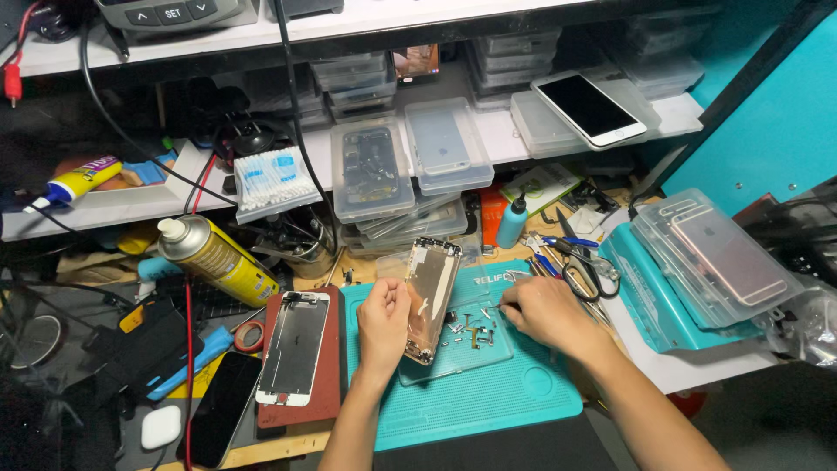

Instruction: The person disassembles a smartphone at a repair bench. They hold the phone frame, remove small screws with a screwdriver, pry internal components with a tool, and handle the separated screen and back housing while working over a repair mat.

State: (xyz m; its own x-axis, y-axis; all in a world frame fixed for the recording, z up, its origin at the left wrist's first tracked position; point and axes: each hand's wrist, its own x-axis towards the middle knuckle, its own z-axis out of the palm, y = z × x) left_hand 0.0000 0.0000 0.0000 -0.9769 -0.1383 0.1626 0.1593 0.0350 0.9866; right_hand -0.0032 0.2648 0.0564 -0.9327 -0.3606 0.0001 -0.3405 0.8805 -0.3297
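My left hand [382, 321] grips the left edge of an opened phone housing [431, 296], held tilted upright over the teal work mat [488, 401]. Its bare metal inside faces right. My right hand [539, 310] rests on the mat just right of the housing, fingertips pinched among several tiny screws and small parts [471, 331] scattered on a clear plastic tray lid. Whether a part sits between the fingertips cannot be told.
A white phone screen assembly [293, 347] lies on a reddish pad left of the mat, beside a black phone [222, 408]. A yellow spray can [218, 259], scissors and pliers [575, 262], stacked clear cases [375, 170] and a rose-gold phone in a case [728, 257] surround the mat.
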